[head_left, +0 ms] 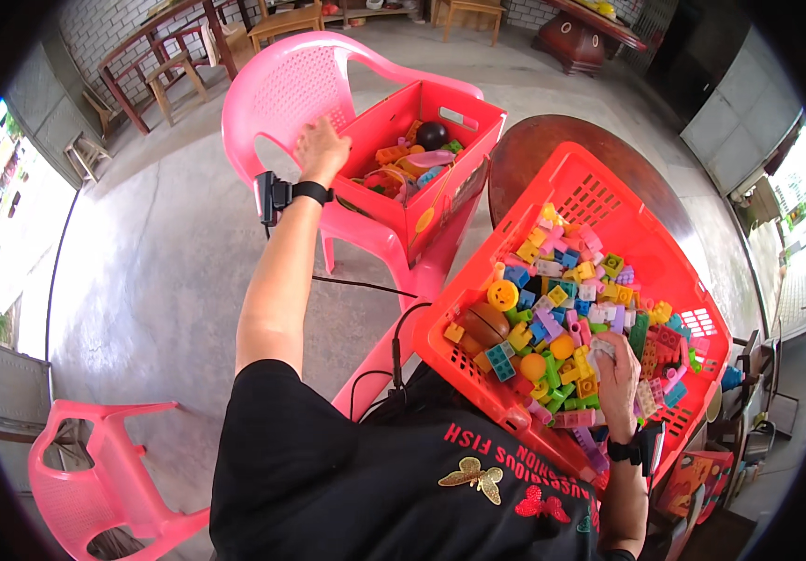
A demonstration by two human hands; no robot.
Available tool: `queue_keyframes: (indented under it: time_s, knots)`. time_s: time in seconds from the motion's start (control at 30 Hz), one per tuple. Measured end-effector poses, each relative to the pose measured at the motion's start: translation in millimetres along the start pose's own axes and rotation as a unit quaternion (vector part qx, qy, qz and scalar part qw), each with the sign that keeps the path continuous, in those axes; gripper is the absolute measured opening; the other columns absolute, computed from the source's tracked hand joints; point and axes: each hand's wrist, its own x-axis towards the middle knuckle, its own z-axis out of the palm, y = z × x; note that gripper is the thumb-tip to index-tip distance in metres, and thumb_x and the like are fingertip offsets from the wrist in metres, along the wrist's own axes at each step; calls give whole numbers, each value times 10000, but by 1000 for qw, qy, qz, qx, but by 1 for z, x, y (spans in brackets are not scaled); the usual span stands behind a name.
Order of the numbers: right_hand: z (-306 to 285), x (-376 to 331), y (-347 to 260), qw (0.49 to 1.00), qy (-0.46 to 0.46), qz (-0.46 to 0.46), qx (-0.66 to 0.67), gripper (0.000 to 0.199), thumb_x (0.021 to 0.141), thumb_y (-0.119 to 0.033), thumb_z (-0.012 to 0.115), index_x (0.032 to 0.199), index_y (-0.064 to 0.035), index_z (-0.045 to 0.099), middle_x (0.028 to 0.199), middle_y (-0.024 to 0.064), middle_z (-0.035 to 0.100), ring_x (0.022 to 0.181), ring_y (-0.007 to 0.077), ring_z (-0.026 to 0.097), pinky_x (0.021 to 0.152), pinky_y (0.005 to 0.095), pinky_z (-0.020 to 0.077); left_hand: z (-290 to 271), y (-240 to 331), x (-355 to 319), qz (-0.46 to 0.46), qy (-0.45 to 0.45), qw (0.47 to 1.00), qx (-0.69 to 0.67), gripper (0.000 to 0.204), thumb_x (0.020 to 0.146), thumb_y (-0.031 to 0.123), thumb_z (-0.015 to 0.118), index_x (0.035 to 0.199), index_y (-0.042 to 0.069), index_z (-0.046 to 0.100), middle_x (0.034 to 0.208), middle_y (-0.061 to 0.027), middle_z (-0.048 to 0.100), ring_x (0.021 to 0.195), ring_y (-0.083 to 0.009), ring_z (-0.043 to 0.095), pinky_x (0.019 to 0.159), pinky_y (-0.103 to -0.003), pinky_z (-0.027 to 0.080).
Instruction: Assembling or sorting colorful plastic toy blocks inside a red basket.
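Reaching far forward, the left hand (321, 150) rests loosely curled and empty-looking at the near rim of the bin (380, 201) on the chair (281, 89). The right hand (620, 374) lies buried in the basket (609, 196), fingers closed around blocks (553, 309), directly beneath it.

The right hand (616, 372) lies among the bricks (571, 318) in the big basket (609, 201), its fingertips buried, so whether it grips one cannot be told. The left hand (321, 150) shows only its back at the small bin (422, 117); its fingers are hidden. The bin's lower contents lie under the top toys (412, 159). The basket covers most of the round counter (534, 150). The near chair (94, 486) is cut off by the lower edge. Things at the right rim are too blurred to name.
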Motion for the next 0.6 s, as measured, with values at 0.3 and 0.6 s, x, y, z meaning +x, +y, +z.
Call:
queue_keyframes:
  time_s: [0.3, 0.6]
  knots:
    - [10, -3, 9, 994, 14, 105, 23, 204, 799, 2, 495, 990, -10, 564, 890, 124, 592, 806, 243, 583, 748, 319, 455, 47, -67, 42, -91, -67, 993, -12, 287, 818, 195, 503, 1051, 103, 643, 1114, -175, 617, 1063, -324, 583, 903, -423, 459]
    - [15, -5, 14, 988, 43, 146, 39, 217, 821, 37, 485, 1011, -25, 571, 868, 48, 560, 768, 114, 506, 696, 244, 423, 34, -64, 5, 47, 70, 996, -43, 208, 745, 133, 607, 944, 117, 664, 913, -153, 662, 893, -332, 627, 769, -438, 480]
